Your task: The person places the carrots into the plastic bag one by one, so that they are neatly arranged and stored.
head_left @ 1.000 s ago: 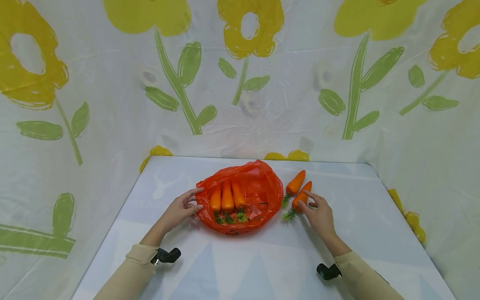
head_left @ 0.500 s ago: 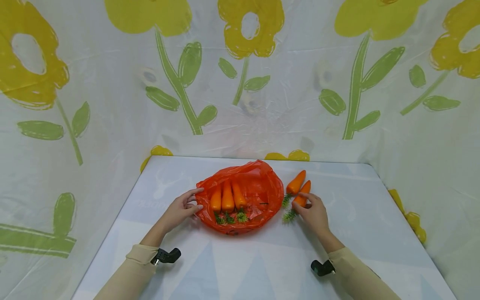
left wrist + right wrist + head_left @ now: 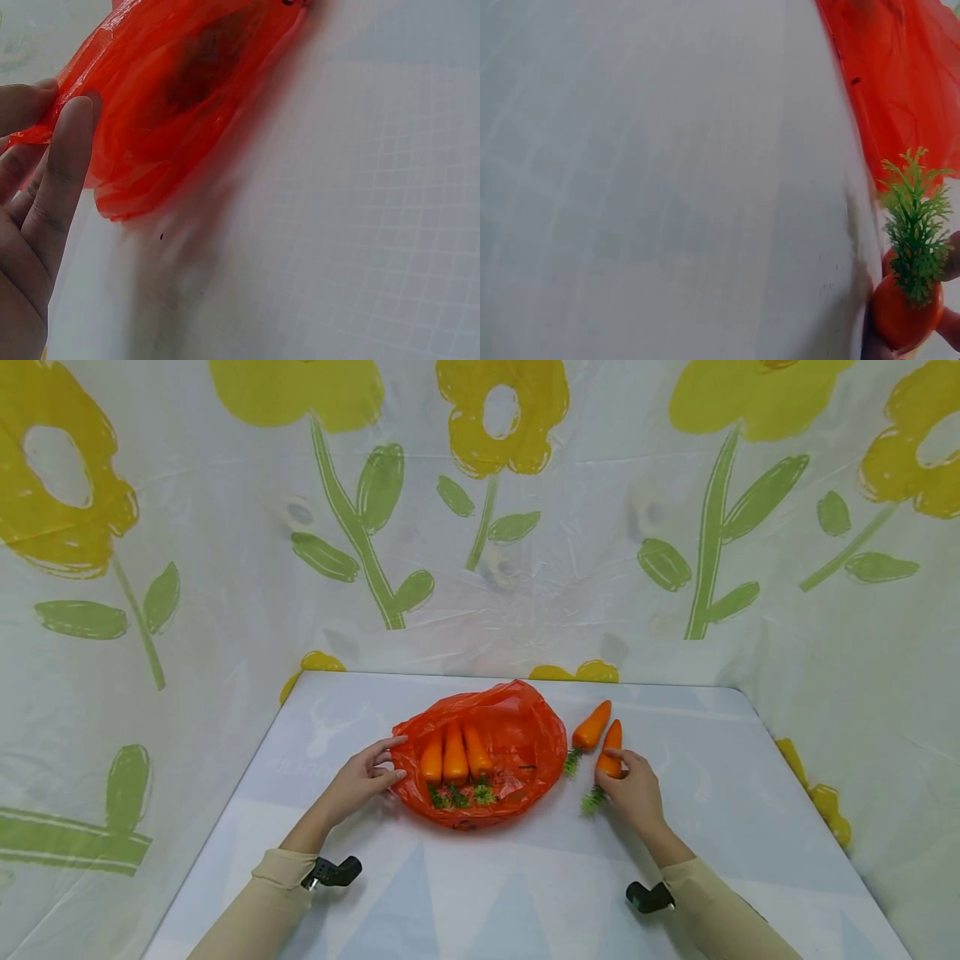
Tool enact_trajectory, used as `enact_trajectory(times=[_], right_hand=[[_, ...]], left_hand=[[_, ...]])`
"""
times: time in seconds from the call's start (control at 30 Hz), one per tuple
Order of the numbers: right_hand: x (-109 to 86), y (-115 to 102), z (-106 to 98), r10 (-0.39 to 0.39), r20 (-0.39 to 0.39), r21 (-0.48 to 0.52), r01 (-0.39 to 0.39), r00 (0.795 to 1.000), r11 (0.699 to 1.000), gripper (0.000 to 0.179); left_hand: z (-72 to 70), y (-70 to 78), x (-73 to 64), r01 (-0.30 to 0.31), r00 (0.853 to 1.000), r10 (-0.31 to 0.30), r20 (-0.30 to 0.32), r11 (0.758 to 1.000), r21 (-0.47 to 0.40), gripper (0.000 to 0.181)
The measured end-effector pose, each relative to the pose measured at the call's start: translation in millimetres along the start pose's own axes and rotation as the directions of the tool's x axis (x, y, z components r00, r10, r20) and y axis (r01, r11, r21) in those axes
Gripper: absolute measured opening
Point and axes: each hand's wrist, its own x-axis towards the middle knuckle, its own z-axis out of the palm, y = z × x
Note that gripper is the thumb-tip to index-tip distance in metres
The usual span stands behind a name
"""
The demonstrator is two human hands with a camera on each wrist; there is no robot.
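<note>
bag (image 3: 517,714): red | carrots (image 3: 454,762): orange | tops (image 3: 483,794): green | backdrop (image 3: 570,610): whitish, yellow-flowered

Both sleeves (image 3: 251,906) are showing plain beige.
Beside each cuff (image 3: 285,865), a small, bent black camera (image 3: 341,871) is jutting inward, a silvery bit (image 3: 313,883) glinting at its base.

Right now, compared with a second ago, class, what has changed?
The carrot in the right hand has turned, its leafy end swinging rightward, away from the red bag. The left hand, the bag, its three carrots and the other loose carrot stayed put.
</note>
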Motion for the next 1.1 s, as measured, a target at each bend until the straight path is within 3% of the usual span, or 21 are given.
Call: enact_trajectory(times=[0.47, 0.7, 1.1], right_hand=[[-1.8, 27, -34, 0.071, -0.026, -0.040, -0.072, 0.997, 0.997, 0.050], [-4.3, 27, -37, 0.054, -0.022, -0.065, -0.055, 0.998, 0.996, 0.049], [-5.4, 37, -39, 0.071, -0.039, 0.003, -0.071, 0.997, 0.997, 0.048]], left_hand=[[-1.2, -0.6, 0.0, -0.008, 1.000, 0.008, -0.002, 1.000, 0.000, 0.062], [-1.7, -0.2, -0.8, -0.015, 1.000, 0.015, -0.003, 1.000, -0.017, 0.062], [-2.4, -2.1, 1.2, -0.023, 1.000, 0.023, 0.012, 0.999, -0.037, 0.063]])
